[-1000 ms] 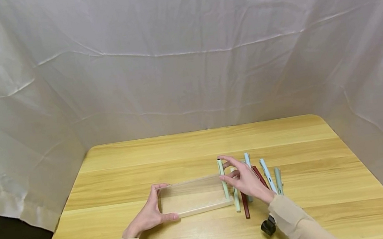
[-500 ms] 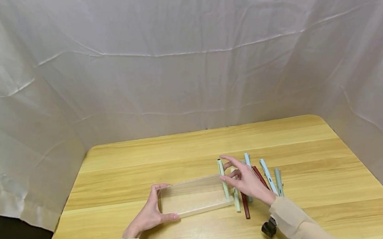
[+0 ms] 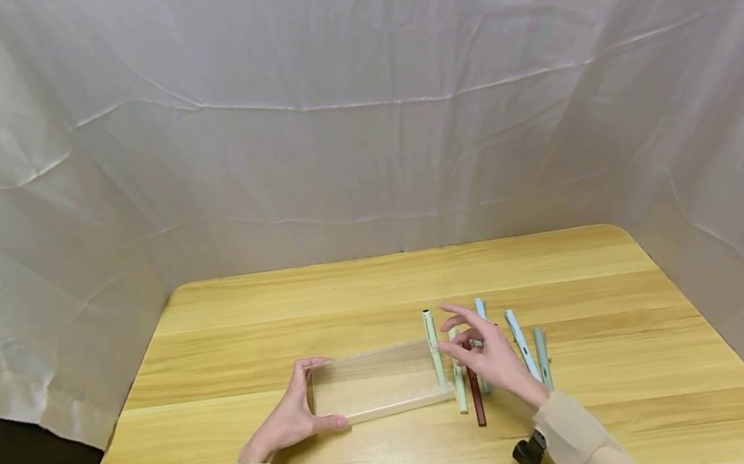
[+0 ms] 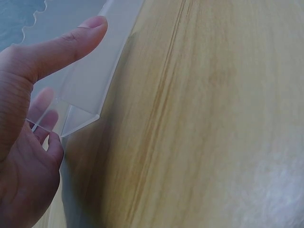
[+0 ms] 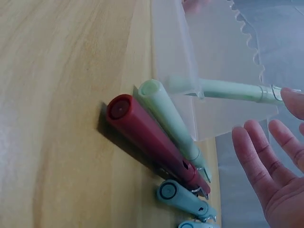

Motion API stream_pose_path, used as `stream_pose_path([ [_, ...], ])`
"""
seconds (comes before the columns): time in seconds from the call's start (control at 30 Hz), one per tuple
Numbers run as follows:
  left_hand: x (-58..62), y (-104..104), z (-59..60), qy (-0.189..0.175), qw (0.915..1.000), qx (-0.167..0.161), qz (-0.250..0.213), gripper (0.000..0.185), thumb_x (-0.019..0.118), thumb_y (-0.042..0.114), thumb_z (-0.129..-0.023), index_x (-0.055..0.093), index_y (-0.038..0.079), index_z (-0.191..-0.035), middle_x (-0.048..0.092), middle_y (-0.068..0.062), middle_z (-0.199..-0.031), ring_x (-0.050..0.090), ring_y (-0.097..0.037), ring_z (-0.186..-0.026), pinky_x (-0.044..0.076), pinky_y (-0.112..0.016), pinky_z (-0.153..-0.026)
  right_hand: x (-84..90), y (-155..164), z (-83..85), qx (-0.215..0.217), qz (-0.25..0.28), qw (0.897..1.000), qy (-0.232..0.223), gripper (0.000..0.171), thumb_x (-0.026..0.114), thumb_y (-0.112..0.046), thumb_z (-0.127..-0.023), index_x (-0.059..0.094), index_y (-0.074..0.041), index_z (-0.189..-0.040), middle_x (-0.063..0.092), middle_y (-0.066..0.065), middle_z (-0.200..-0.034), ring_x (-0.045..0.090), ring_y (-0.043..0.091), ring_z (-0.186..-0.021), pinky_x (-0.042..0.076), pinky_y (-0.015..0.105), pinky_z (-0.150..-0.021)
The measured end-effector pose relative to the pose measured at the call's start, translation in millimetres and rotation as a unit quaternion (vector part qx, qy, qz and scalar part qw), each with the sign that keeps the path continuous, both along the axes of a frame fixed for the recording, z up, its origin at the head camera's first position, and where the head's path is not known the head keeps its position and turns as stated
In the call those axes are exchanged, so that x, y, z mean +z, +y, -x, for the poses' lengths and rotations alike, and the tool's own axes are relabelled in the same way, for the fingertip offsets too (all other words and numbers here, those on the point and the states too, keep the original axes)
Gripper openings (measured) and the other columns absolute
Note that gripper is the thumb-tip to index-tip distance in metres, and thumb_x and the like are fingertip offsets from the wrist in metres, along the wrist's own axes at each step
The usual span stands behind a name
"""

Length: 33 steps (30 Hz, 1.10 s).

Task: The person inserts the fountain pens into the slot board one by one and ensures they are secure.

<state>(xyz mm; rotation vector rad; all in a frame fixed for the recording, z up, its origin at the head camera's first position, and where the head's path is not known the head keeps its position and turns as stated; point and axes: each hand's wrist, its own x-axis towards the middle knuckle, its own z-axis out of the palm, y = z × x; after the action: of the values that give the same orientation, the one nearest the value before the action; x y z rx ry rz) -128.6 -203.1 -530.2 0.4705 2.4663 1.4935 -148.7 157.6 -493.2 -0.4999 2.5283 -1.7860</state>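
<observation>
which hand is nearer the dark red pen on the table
Right. The right hand hovers open just above the dark red pen; the left hand grips the clear plastic tray's far end.

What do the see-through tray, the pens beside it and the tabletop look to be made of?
Tray: clear, slightly frosted plastic, probably acrylic; the left hand shows through its wall.
Pens: matte coloured plastic, smooth with moulded end caps; the clips may be metal.
Tabletop: light wood or wood-look laminate, with grain lines and a soft sheen.
</observation>
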Motion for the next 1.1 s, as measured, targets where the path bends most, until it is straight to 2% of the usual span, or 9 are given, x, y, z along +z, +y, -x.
stream_pose_path([
  [0.2,-0.2,0.3,0.1,-0.002,1.0,-0.001,-0.002,0.1,0.093,0.028,-0.068,0.029,0.011,-0.143,0.035,-0.019,-0.15,0.032,-0.043,-0.143,0.021,-0.07,-0.12,-5.6,9.8,-6.6,-0.027,0.017,0.999,0.007,0.052,0.069,-0.012,-0.095,0.051,-0.01,-0.144,0.06,0.027,-0.122,0.069,0.013,-0.089,0.064,0.041,-0.066],
  [0.33,-0.3,0.4,0.1,-0.001,1.0,-0.001,-0.003,0.101,0.093,0.028,-0.068,0.028,0.011,-0.143,0.035,-0.02,-0.15,0.033,-0.042,-0.142,0.022,-0.07,-0.12,-11.0,16.7,-10.2,-0.046,0.049,0.998,0.016,0.049,0.069,-0.005,-0.094,0.052,-0.002,-0.14,0.059,0.029,-0.118,0.067,0.005,-0.088,0.065,0.036,-0.067],
  [0.53,-1.1,0.0,0.4,0.002,1.0,-0.001,-0.005,0.1,0.093,0.027,-0.068,0.029,0.01,-0.143,0.035,-0.02,-0.15,0.032,-0.043,-0.144,0.021,-0.07,-0.12,-16.3,29.3,-18.0,-0.097,0.069,0.993,0.013,0.048,0.07,0.001,-0.09,0.054,0.006,-0.135,0.066,0.01,-0.11,0.068,0.007,-0.086,0.062,0.023,-0.073],
  [0.73,-2.1,-0.6,0.9,0.004,1.0,-0.001,0.0,0.1,0.093,0.028,-0.068,0.029,0.011,-0.143,0.036,-0.019,-0.15,0.033,-0.042,-0.143,0.022,-0.07,-0.12,-22.1,46.7,-23.3,-0.146,0.078,0.986,-0.012,0.045,0.069,0.0,-0.092,0.054,0.007,-0.134,0.067,0.003,-0.106,0.068,0.007,-0.081,0.059,0.023,-0.065],
  [0.97,-2.0,-0.7,0.9,0.001,1.0,0.001,-0.003,0.1,0.093,0.028,-0.068,0.029,0.011,-0.144,0.034,-0.019,-0.151,0.032,-0.043,-0.144,0.021,-0.07,-0.12,-26.8,68.3,-26.7,-0.195,0.139,0.968,-0.079,0.047,0.069,-0.005,-0.094,0.051,0.007,-0.136,0.065,0.001,-0.108,0.068,0.009,-0.084,0.06,0.021,-0.075],
  [1.1,-1.9,-0.3,0.7,0.0,1.0,0.002,-0.003,0.1,0.093,0.028,-0.068,0.029,0.011,-0.144,0.034,-0.019,-0.151,0.032,-0.043,-0.144,0.021,-0.07,-0.12,-28.4,80.4,-28.9,-0.218,0.152,0.958,-0.112,0.046,0.067,-0.007,-0.095,0.052,0.004,-0.137,0.065,-0.003,-0.107,0.067,0.007,-0.085,0.059,0.019,-0.078],
])
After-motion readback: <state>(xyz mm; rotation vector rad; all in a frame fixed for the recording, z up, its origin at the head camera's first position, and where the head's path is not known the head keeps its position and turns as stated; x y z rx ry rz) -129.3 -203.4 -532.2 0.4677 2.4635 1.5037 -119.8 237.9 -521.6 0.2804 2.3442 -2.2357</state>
